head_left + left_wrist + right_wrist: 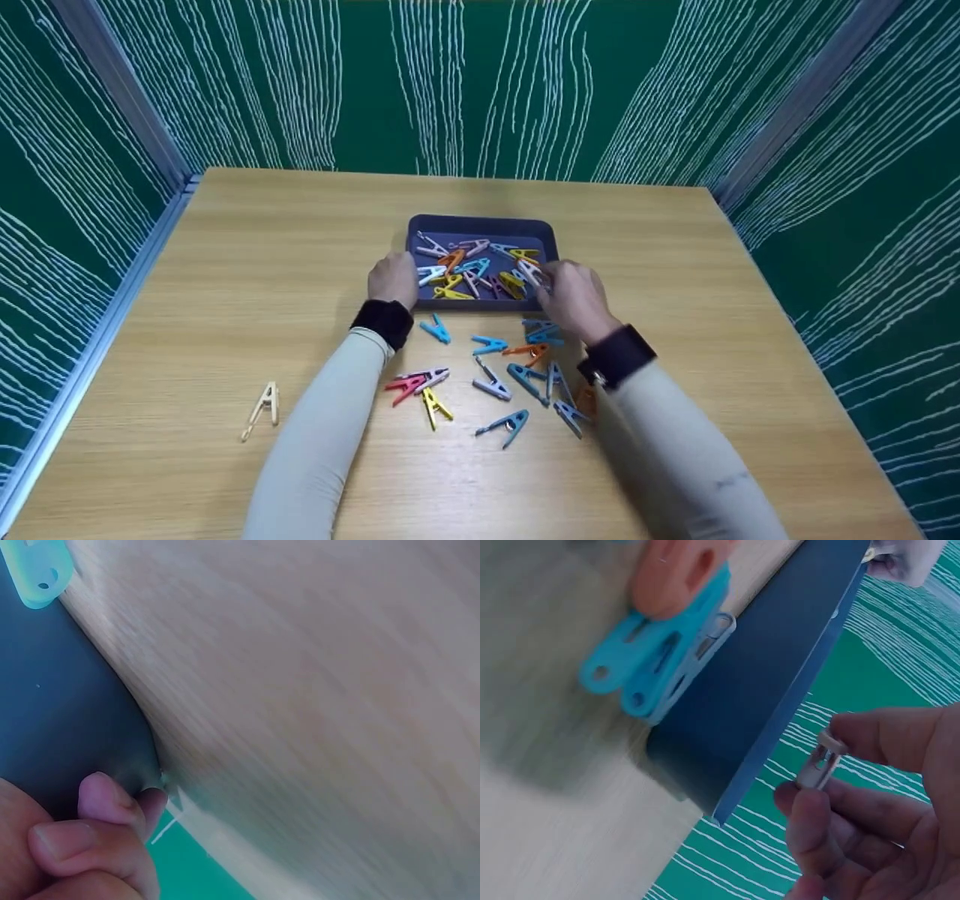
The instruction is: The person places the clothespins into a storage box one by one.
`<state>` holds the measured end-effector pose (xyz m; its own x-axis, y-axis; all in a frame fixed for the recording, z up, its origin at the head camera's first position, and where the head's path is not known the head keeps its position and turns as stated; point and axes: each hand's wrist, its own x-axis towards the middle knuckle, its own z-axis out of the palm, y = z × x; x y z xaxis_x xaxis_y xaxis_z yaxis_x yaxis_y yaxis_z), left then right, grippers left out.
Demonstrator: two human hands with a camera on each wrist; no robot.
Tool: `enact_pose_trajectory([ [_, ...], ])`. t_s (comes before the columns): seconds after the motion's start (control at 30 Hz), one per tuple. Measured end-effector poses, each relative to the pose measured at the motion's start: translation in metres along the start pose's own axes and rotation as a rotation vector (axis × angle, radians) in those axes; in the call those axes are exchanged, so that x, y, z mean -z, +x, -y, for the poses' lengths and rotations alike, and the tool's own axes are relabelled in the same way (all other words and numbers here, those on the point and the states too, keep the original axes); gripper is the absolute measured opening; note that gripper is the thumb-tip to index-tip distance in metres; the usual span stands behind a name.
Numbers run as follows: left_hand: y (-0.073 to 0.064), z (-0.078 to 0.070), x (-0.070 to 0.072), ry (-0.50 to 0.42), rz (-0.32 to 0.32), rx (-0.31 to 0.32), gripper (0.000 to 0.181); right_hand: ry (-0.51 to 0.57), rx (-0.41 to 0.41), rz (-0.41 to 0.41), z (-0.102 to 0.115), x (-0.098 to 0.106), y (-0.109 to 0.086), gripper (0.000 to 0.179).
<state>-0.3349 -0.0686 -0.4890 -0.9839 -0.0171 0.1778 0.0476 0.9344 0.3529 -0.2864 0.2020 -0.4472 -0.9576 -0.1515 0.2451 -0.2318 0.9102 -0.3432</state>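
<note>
Over on the left of the desk (169,337), a cream clip (261,407) is lying well apart from the others, left of your left sleeve (322,427). Your left hand (394,279) is gripping the left side of the tray (487,225), its fingers (105,799) curling in against the tray's edge; a white clip (431,273) is lying inside, just beside them. The tray is standing toward the far side of the desk, and clips in white, yellow, orange, blue and pink are lying jumbled in it.

Near the tray's left half, a blue clip (436,330) is resting on the desk. Nearer to you, a red clip (406,385) and a lilac clip (436,376) are overlapping, with a yellow clip (433,405) lying just beside them. Farther right, an orange clip (536,351) is lying among more blue ones.

Your right hand (576,296) is hanging at the tray's right side, its fingers (810,821) and thumb closing narrowly on a pale clip (817,765). Your right sleeve (690,442) is reaching in from the near right.
</note>
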Motion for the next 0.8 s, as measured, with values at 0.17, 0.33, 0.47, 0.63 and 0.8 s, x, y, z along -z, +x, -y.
enact_pose_trajectory([
  [0.17,0.0,0.0,0.0,0.002,0.001,0.006,0.027,0.002,-0.022,-0.022,0.009,-0.008,0.02,0.03],
  [0.33,0.001,0.0,0.0,-0.007,0.012,0.0,0.027,0.017,-0.078,-0.001,0.012,-0.014,0.022,0.053],
  [0.47,0.002,0.0,-0.001,-0.011,0.014,-0.001,0.028,0.01,-0.11,0.018,0.012,-0.017,0.018,0.055],
  [0.63,0.002,0.001,-0.002,-0.005,0.0,0.01,0.027,-0.008,-0.061,-0.01,0.011,-0.018,0.013,0.051],
  [0.8,0.002,0.002,-0.003,0.01,0.004,0.014,0.026,-0.021,0.004,-0.039,0.009,-0.016,0.006,0.048],
])
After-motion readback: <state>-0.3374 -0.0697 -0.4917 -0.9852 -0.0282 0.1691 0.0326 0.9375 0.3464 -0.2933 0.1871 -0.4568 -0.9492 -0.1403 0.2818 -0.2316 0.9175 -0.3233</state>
